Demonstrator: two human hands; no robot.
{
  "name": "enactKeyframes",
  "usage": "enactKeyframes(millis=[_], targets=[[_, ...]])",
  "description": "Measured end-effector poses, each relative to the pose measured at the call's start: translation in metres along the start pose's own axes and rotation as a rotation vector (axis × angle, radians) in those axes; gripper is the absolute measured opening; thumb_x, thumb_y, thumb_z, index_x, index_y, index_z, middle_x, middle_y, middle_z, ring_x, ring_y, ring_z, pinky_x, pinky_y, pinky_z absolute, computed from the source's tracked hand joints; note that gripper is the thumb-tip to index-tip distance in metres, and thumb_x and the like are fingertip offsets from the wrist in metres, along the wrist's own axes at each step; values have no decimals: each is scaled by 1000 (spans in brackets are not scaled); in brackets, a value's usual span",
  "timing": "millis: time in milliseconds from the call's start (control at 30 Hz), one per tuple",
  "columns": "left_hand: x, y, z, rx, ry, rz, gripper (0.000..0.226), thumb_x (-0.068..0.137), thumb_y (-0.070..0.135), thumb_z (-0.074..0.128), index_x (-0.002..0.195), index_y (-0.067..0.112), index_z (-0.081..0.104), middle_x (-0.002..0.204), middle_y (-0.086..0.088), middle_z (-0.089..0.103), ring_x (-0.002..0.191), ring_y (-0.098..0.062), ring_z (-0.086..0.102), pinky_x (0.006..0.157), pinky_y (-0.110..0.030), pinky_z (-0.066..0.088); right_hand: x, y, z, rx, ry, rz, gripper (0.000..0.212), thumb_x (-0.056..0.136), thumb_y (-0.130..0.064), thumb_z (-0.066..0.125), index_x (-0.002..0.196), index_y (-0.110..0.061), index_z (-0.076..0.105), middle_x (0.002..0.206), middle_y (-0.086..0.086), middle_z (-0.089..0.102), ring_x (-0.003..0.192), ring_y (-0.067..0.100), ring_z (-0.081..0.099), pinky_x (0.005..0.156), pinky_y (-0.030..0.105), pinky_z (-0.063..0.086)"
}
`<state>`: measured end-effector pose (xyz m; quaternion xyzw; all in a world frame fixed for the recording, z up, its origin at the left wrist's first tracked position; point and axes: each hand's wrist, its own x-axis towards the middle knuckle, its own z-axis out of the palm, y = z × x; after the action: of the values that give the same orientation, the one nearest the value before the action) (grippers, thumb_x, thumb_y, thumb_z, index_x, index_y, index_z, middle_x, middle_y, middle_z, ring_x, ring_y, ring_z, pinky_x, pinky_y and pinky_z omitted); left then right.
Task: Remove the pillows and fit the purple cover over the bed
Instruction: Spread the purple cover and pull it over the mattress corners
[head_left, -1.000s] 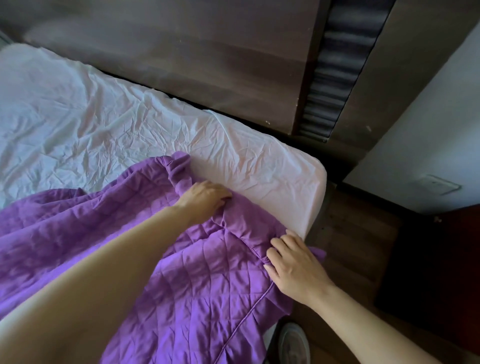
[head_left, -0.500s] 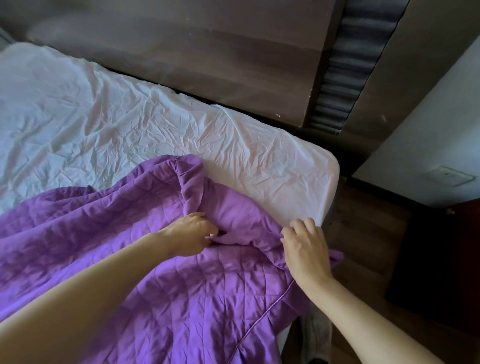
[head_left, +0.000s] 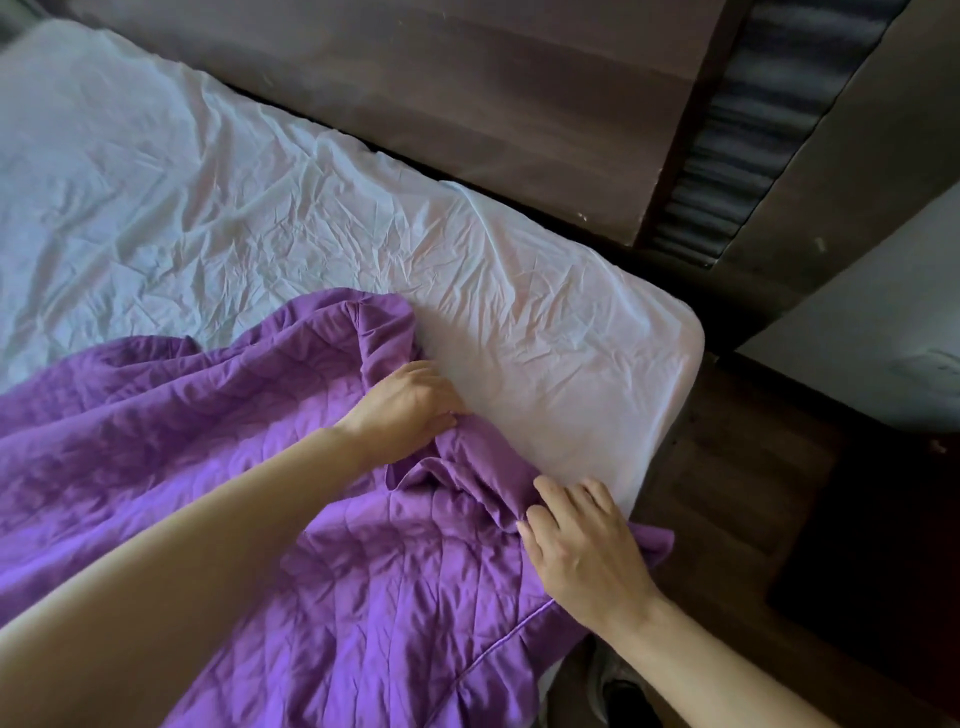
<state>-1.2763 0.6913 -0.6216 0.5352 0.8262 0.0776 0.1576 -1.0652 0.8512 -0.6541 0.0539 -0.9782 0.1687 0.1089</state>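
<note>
**Soft quilted cover, bunched short of the bed's corner**

The purple quilted fabric cover (head_left: 218, 452) lies rumpled over the near part of the bed with its creased white sheet (head_left: 260, 208), its folded-back edge stopping well short of the dark wooden headboard (head_left: 467, 93) and of the mattress corner. No pillows show in this view.

The left hand (head_left: 410, 402) is closed on a gathered ridge of that edge, fingers curled into the cloth. The right hand (head_left: 582, 551) lies on the hem by the bed's side; its fingertips seem to pinch a fold, though its grip is partly hidden.

The cover looks light, limp and slightly padded, so it should drape and drag rather than slide as one piece. The piped hem and corner seam look the best places to hold, hands kept apart.
</note>
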Motion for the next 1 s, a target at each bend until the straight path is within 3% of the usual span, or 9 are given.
enactKeyframes(millis=[133,233,333,467,533,633,733,867,1000], targets=[[-52,1,12,84,78,44,40,97,27,37,89,14,74,81,3,69,74,-20,65,93,-33,40,-5,-11,1,73,-7,-7,26,91,-17,52,66,-13,57,83,6,61,66,25,56,70,38,45],[-80,1,24,88,41,14,35,80,10,41,95,14,72,82,1,68,75,-21,63,84,-33,42,-8,-25,6,75,-70,-32,19,84,-9,56,66,-15,55,77,6,57,62,25,53,70,39,48],[-87,5,29,49,41,-113,44,66,-2,55,104,18,62,79,3,64,74,-19,60,61,-33,51,-8,-36,6,67,-148,-40,17,76,0,50,80,-14,60,78,4,56,60,22,56,74,37,52],[-80,15,29,160,26,-360,61,64,1,77,113,24,49,84,3,59,52,-25,60,34,-26,36,4,-43,8,31,-154,124,40,79,3,40,114,-3,57,84,8,60,51,21,58,47,31,52],[-71,18,27,243,34,-343,49,61,4,80,102,22,61,81,1,58,43,-25,56,35,-23,24,12,-43,11,28,-203,219,38,78,3,60,116,-2,58,87,9,61,45,19,58,39,27,46],[-60,23,19,306,-3,-282,31,50,10,86,72,23,69,70,3,58,36,-21,50,37,-21,24,21,-40,13,8,-303,327,37,76,-15,76,108,-2,63,88,9,58,44,16,57,37,23,42],[-47,22,12,298,9,-311,32,42,11,87,58,20,61,61,3,53,36,-20,49,42,-21,22,29,-34,13,-9,-298,383,18,69,-14,81,71,-10,64,74,7,52,44,20,54,39,28,41],[-17,19,-3,269,166,-354,24,59,6,78,60,17,57,61,1,52,53,-24,53,51,-28,36,41,-19,6,41,-192,441,14,71,-12,77,68,-10,64,70,8,54,63,28,54,54,36,44],[20,16,-21,140,265,-369,10,78,1,58,77,10,55,76,-6,60,77,-30,54,68,-37,36,56,2,-8,416,-67,683,25,90,-11,57,68,-16,45,71,1,49,71,22,48,62,31,37]])
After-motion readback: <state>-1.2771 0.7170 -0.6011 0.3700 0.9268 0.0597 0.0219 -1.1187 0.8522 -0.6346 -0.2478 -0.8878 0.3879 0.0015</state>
